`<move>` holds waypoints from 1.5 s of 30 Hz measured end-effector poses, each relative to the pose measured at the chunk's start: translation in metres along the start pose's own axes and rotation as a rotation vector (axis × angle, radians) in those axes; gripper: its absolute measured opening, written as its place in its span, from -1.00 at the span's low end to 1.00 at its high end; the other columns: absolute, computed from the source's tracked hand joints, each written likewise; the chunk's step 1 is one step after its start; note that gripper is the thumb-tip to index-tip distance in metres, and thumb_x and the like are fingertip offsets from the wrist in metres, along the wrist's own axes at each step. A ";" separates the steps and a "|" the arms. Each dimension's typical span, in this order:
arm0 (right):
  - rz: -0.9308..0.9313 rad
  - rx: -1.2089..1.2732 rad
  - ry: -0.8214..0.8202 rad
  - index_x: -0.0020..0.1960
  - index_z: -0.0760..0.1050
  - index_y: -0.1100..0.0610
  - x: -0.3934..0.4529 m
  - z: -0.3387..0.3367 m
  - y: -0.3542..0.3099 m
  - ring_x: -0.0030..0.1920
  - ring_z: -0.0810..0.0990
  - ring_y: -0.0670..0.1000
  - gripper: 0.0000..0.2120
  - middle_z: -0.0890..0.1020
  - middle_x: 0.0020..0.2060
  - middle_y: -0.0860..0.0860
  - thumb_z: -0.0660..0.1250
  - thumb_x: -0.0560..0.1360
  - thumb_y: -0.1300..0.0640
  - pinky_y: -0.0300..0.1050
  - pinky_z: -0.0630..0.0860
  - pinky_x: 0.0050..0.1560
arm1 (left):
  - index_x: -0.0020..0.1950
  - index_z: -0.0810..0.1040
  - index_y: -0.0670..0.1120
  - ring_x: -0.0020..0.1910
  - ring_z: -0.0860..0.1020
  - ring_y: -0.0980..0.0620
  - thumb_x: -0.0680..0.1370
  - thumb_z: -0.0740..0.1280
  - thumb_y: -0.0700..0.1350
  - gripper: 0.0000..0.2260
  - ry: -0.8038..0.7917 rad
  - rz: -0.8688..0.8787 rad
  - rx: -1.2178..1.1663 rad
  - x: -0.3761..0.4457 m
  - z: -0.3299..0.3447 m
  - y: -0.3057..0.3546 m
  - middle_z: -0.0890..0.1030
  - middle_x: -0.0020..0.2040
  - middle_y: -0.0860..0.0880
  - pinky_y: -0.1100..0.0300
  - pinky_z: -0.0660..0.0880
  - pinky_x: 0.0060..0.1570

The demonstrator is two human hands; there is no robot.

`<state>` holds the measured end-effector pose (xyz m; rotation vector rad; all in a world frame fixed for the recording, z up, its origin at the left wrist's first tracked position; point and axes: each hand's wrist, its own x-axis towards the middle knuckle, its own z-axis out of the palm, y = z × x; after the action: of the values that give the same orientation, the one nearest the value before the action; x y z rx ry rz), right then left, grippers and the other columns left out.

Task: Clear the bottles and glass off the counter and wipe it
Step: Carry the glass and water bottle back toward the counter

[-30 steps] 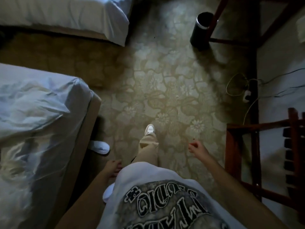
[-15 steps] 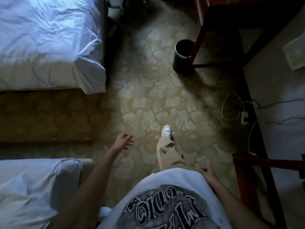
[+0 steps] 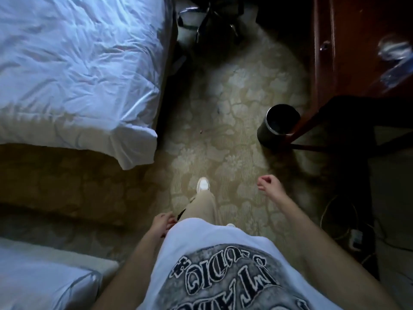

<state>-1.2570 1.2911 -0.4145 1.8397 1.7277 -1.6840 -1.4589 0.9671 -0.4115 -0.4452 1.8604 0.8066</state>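
Observation:
I am looking down at a patterned carpet between two beds. A dark red wooden counter [image 3: 348, 41] stands at the top right, and blurred clear plastic bottles [image 3: 394, 54] lie on its top near the right edge. My left hand [image 3: 162, 222] hangs by my hip with loosely curled fingers and holds nothing. My right hand [image 3: 269, 184] swings out in front over the carpet, fingers loosely curled, empty. Both hands are far from the counter.
A black round bin [image 3: 277, 126] stands on the carpet beside the counter's leg. A white bed [image 3: 78, 63] fills the upper left and another bed corner [image 3: 44, 285] the lower left. Cables and a power strip [image 3: 355, 238] lie at the right. A dark bag [image 3: 212, 23] sits ahead.
I have walked forward: the bin and counter came nearer, and bottles came into view. My right hand swung forward and my left hand swung back to my hip.

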 end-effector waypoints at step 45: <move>0.162 1.233 1.446 0.21 0.43 0.41 0.280 -0.376 -0.261 -0.23 0.58 -0.42 -0.52 0.60 0.01 0.18 0.49 0.34 0.41 -0.56 0.42 -0.14 | 0.29 0.21 -0.03 -0.38 0.69 -0.12 0.62 0.12 0.19 -0.62 -0.996 0.656 1.106 -0.026 0.727 0.693 0.63 0.06 -0.29 0.02 0.61 -0.39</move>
<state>-1.2963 1.8192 -0.3295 4.2199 0.1567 -1.3447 -1.4012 1.9680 -0.3494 1.1181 1.1739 0.1784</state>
